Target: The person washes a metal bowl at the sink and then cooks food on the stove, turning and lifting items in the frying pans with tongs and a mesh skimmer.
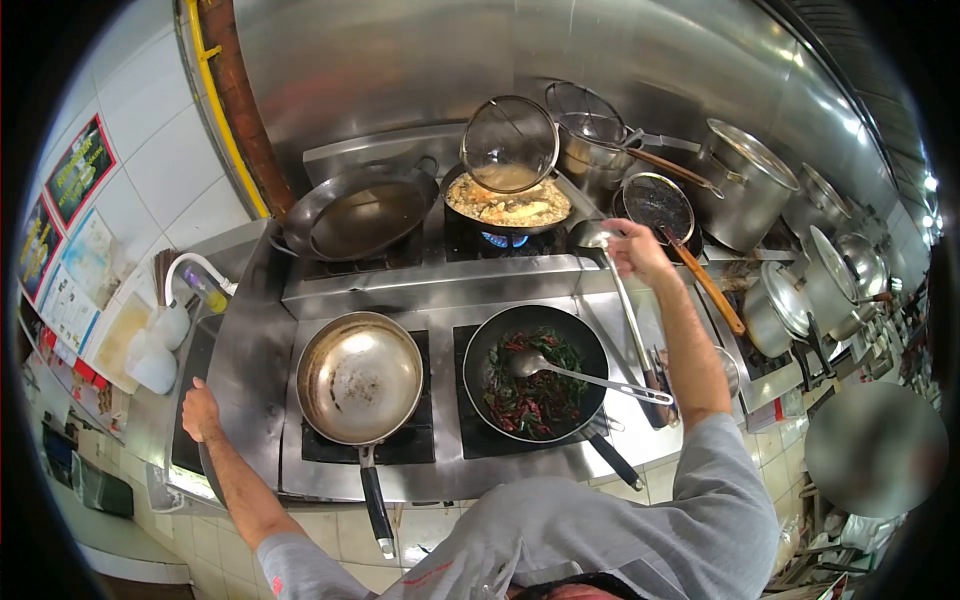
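My left hand (202, 412) is curled over the raised steel edge at the left side of the stove, thumb up. My right hand (637, 252) is above the ledge on the right, fingers curled beside the neck of a long-handled ladle (590, 235); what they pinch, if anything, is hidden. Behind it, a round mesh strainer (510, 145) stands tilted over a wok of pale, chunky food in liquid (510, 207), above a blue flame. In front, a black frying pan (480, 330) holds dark leaves and red chillies, with a slotted spoon (570, 372) lying across it.
A bare metal frying pan (360, 375) sits front left, its handle jutting toward me. Behind it stands a dark wok (365, 210) with liquid. Another strainer with a wooden handle (705, 285), a tall pot (745, 185) and several lidded pots crowd the right. A faucet (190, 265) is far left.
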The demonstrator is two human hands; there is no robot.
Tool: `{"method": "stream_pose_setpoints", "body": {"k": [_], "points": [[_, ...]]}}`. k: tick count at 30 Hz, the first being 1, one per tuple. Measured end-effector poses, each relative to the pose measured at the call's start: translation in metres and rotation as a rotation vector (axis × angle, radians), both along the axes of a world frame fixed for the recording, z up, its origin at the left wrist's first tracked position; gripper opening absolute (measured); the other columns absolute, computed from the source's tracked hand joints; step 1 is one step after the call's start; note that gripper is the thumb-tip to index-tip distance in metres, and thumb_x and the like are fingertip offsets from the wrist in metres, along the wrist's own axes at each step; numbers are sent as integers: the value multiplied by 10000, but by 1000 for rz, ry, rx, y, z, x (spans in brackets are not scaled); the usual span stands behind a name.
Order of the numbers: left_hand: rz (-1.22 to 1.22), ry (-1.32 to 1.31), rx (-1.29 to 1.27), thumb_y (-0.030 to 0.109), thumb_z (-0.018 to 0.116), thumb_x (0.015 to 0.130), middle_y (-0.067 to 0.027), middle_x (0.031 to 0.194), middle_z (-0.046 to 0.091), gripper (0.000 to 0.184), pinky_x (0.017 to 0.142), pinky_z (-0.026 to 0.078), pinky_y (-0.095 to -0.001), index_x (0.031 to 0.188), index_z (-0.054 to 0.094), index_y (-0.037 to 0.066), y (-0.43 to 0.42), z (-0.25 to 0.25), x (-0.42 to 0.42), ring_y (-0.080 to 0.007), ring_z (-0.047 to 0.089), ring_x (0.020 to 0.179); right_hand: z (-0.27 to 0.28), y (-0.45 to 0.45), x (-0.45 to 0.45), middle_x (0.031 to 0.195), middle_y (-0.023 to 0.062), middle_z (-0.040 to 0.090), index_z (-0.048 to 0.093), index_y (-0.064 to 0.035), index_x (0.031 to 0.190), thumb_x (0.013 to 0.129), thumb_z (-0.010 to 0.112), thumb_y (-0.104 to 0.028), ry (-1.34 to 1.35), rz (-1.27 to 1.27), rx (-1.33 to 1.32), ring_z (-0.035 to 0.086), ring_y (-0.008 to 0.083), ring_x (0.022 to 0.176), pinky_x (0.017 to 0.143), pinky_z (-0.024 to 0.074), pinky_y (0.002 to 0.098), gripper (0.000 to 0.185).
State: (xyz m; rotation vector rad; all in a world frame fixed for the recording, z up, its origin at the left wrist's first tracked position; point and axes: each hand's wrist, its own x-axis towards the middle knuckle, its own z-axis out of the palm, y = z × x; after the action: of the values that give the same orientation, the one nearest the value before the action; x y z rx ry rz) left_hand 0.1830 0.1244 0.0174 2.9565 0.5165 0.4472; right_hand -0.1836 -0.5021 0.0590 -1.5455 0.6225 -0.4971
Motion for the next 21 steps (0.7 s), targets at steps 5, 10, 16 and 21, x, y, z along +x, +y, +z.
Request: {"method": "stream_pose_setpoints", "body": {"k": [5,10,16,21], "points": [[-4,-2,12,474,286,893,-165,964,627,568,772,462,-444,959,628,24,2,-3,4,-350,594,906,-40,19,35,628,10,494,431,-48,1085,853,478,-54,-177,49,423,336,58,404,369,296,229,237],[-11,0,13,465,289,894,-165,955,629,562,768,463,-444,953,631,24,0,0,1,-352,594,903,-56,28,56,635,12,501,453,-72,960,845,478,-50,-271,106,615,354,60,413,384,288,212,119],[-6,0,2,461,296,892,-166,953,630,555,766,464,-442,961,631,24,-1,0,1,-352,596,901,-74,25,73,639,18,508,457,-73,917,843,465,-31,-332,114,675,352,54,421,387,292,210,85],[2,-6,11,460,298,892,-165,949,631,553,764,465,-441,958,632,24,-1,-1,4,-351,597,897,-81,20,78,643,29,512,456,-68,916,846,464,-32,-331,79,686,352,58,422,394,296,211,79]]}}
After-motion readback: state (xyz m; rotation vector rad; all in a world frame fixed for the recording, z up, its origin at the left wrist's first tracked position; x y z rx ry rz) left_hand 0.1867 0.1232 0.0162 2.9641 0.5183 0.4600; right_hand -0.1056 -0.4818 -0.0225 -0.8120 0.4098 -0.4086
